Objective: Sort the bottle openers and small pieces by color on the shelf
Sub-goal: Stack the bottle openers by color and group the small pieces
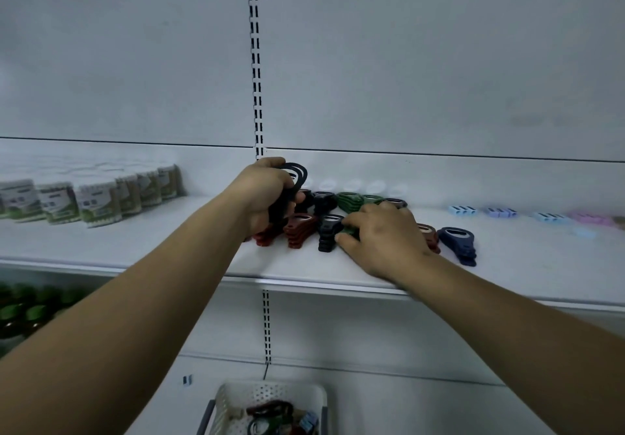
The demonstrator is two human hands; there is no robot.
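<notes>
On the white shelf point(169, 241) lie bottle openers in stacks: red-brown point(299, 230), black point(328, 231), green point(348, 199), dark blue point(458, 243). My left hand point(263, 194) grips a bunch of black bottle openers point(294, 177), held upright above the red-brown stacks. My right hand point(385, 238) rests on the shelf, its thumb and fingers pinching a green bottle opener point(348, 231) beside the black stack. Another red-brown opener point(427, 235) shows partly behind my right hand. Small pastel pieces, blue point(461, 210), violet point(500, 212) and pink point(590, 219), lie in a row far right.
Packs with green labels point(98, 197) stand on the shelf's left part. White round pieces point(353, 185) line the back wall. Below, a white perforated basket point(270, 404) holds more openers and pieces. Green-capped bottles point(23, 313) fill the lower shelf at left.
</notes>
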